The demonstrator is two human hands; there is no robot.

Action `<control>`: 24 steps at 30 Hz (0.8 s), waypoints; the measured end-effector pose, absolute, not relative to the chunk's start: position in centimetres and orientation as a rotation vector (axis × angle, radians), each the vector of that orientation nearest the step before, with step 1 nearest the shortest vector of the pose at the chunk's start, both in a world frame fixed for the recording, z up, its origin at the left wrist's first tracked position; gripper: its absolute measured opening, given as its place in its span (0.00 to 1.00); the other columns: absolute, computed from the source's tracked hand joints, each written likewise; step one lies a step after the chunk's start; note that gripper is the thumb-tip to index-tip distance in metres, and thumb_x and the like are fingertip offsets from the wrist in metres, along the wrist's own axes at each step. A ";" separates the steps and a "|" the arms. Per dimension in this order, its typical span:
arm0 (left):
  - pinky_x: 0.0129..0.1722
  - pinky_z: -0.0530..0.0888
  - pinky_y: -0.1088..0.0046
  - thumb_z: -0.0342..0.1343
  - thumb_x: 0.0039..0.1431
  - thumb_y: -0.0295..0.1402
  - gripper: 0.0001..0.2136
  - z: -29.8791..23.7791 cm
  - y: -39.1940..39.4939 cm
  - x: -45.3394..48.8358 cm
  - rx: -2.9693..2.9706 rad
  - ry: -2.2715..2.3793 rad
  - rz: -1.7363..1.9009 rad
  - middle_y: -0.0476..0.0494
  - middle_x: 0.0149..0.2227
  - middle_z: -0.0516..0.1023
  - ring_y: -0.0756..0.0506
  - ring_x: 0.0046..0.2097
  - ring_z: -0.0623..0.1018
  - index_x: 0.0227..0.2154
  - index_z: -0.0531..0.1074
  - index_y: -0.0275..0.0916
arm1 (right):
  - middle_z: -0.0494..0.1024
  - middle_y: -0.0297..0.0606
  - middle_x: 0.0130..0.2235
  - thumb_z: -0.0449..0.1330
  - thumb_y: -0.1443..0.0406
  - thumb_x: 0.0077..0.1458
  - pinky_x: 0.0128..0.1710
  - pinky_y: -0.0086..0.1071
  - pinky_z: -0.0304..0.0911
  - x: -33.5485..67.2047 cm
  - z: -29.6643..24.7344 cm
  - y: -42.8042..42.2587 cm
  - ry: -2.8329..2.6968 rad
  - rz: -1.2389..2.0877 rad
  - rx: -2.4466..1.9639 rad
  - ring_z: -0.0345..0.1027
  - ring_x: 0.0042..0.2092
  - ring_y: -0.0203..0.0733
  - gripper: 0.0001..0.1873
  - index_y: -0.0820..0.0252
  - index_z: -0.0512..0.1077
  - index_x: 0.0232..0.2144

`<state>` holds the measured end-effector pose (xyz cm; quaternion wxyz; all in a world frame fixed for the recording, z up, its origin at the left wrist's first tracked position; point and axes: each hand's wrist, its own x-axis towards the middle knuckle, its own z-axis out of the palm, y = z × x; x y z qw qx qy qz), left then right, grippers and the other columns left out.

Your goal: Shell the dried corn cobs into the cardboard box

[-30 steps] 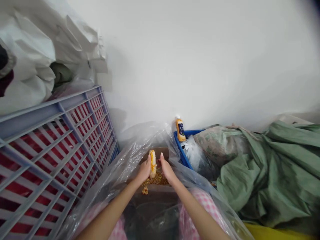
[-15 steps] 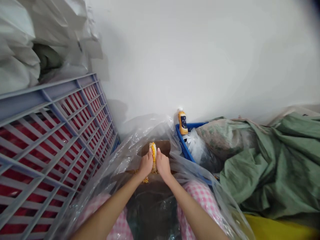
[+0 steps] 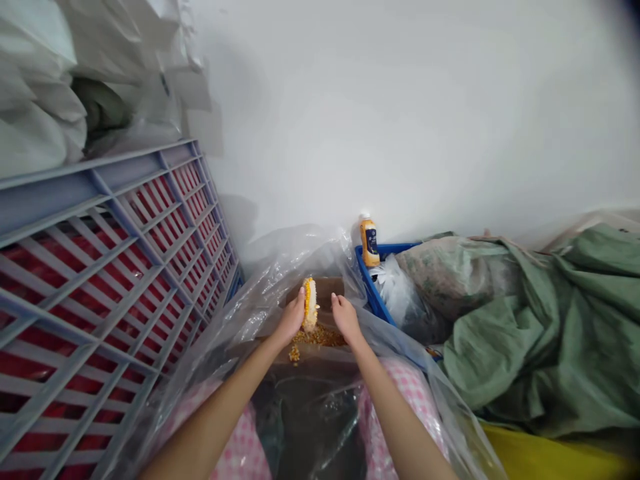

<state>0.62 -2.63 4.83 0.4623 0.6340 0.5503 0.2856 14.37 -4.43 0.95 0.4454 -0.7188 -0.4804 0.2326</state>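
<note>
Right hand point(image 3: 346, 319) has pulled off the corn cob point(image 3: 311, 305), left hand point(image 3: 291, 320) alone gripping it.

Soft, even, bright light comes from no clear source. The wall point(image 3: 400, 113) looks pale and slightly washed out, with faint shadows beside the crate point(image 3: 100, 175). The plastic sheet point(image 3: 295, 250) shows small glints. The cob point(image 3: 311, 305) is fairly sharp. Wide-angle distortion bends the edges; the top-right corner blurs dark.
</note>
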 end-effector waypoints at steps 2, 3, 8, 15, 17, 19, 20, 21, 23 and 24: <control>0.45 0.67 0.68 0.32 0.58 0.51 0.32 4.8 -2.5 0.6 1.549 1.349 0.716 0.34 0.44 0.76 0.41 0.45 0.74 0.45 0.71 0.30 | 0.70 0.36 0.23 0.44 0.56 0.55 0.33 0.30 0.52 14.8 0.7 -4.3 -1.230 0.567 -1.747 0.62 0.31 0.39 0.21 0.59 0.63 0.17; 0.45 0.68 0.68 0.33 0.58 0.51 0.31 4.8 -2.4 0.6 1.543 1.350 0.721 0.35 0.43 0.76 0.41 0.45 0.75 0.44 0.71 0.31 | 0.71 0.37 0.26 0.45 0.56 0.54 0.36 0.30 0.52 15.0 0.7 -4.3 -1.243 0.552 -1.735 0.63 0.34 0.39 0.21 0.59 0.64 0.17; 0.43 0.69 0.67 0.33 0.58 0.52 0.31 4.6 -2.0 0.5 1.519 1.381 0.731 0.35 0.41 0.77 0.41 0.43 0.75 0.43 0.72 0.31 | 0.72 0.37 0.30 0.45 0.53 0.55 0.39 0.30 0.54 15.1 1.6 -4.1 -1.270 0.557 -1.541 0.63 0.36 0.38 0.21 0.60 0.66 0.22; 0.46 0.67 0.67 0.32 0.59 0.49 0.30 3.6 -2.0 1.0 1.547 1.397 0.746 0.34 0.43 0.76 0.41 0.46 0.74 0.44 0.71 0.32 | 0.67 0.32 0.24 0.43 0.48 0.55 0.29 0.28 0.55 12.3 1.2 -4.8 -1.104 0.754 -1.460 0.61 0.27 0.36 0.20 0.57 0.61 0.28; 0.46 0.67 0.67 0.32 0.60 0.49 0.30 3.0 -1.9 1.1 1.536 1.355 0.757 0.34 0.43 0.76 0.41 0.46 0.74 0.43 0.72 0.32 | 0.69 0.33 0.27 0.46 0.48 0.53 0.30 0.29 0.55 11.5 1.0 -5.2 -1.225 0.688 -1.516 0.63 0.28 0.38 0.19 0.57 0.61 0.32; 0.46 0.68 0.68 0.31 0.60 0.49 0.30 2.7 -1.8 1.2 1.500 1.305 0.764 0.33 0.42 0.77 0.41 0.46 0.75 0.42 0.72 0.30 | 0.69 0.34 0.28 0.47 0.49 0.54 0.29 0.29 0.54 10.9 0.8 -5.5 -1.316 0.638 -1.554 0.64 0.28 0.39 0.18 0.57 0.60 0.35; 0.45 0.68 0.68 0.31 0.60 0.49 0.30 2.6 -1.9 1.2 1.479 1.298 0.766 0.33 0.42 0.77 0.41 0.45 0.75 0.41 0.72 0.30 | 0.70 0.35 0.28 0.46 0.50 0.55 0.29 0.29 0.54 10.8 0.8 -5.6 -1.330 0.621 -1.553 0.65 0.28 0.39 0.17 0.57 0.60 0.35; 0.45 0.68 0.68 0.32 0.60 0.49 0.30 2.6 -1.9 1.2 1.461 1.304 0.762 0.33 0.42 0.77 0.42 0.45 0.75 0.41 0.72 0.30 | 0.70 0.35 0.29 0.46 0.51 0.55 0.30 0.29 0.55 10.7 0.7 -5.6 -1.328 0.617 -1.535 0.65 0.28 0.39 0.16 0.57 0.59 0.35; 0.44 0.68 0.69 0.33 0.60 0.49 0.29 2.8 -2.0 1.2 1.428 1.318 0.749 0.34 0.41 0.77 0.42 0.44 0.75 0.40 0.72 0.30 | 0.70 0.36 0.30 0.45 0.53 0.56 0.30 0.29 0.56 10.8 0.7 -5.6 -1.307 0.617 -1.482 0.66 0.29 0.39 0.14 0.57 0.59 0.35; 0.44 0.68 0.69 0.33 0.59 0.50 0.30 3.0 -2.1 1.2 1.416 1.314 0.747 0.34 0.41 0.77 0.42 0.44 0.75 0.41 0.72 0.30 | 0.70 0.36 0.31 0.46 0.54 0.56 0.31 0.29 0.56 11.0 0.7 -5.5 -1.295 0.615 -1.459 0.66 0.30 0.39 0.13 0.57 0.59 0.35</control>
